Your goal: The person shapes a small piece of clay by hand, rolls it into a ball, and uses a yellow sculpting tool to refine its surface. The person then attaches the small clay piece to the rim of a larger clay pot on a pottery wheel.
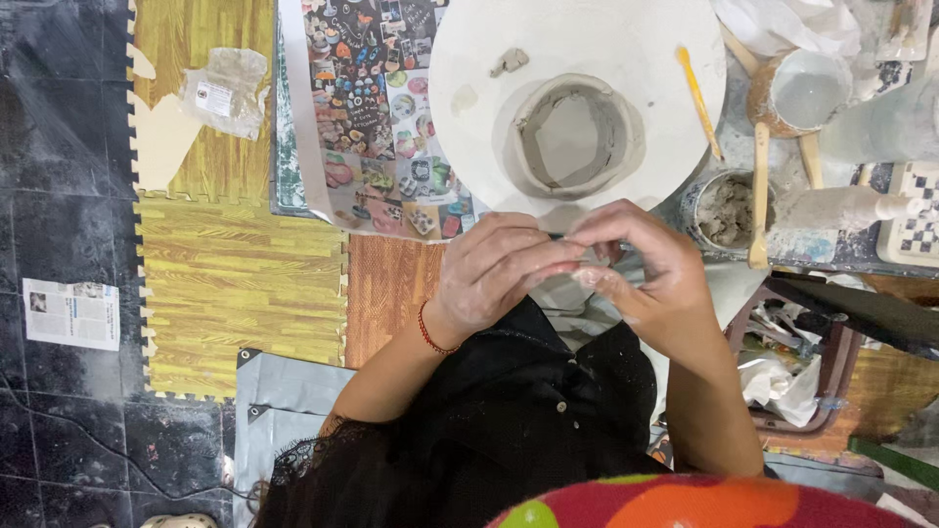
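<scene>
My left hand and my right hand meet just below the near rim of a round white board. Between their fingertips they pinch a small piece of grey clay, mostly hidden by the fingers. Both hands are smeared with pale clay. A red string bracelet circles my left wrist. On the board stands a low, rough grey clay ring pot, open at the top. A small clay lump lies on the board beyond it. A yellow modelling tool rests across the board's right edge.
Right of the board stand a cup of grey water, a tin of clay scraps with wooden tools, and a checkered tile. A colourful printed sheet lies left of the board. Foam floor mats and a newspaper lie further left.
</scene>
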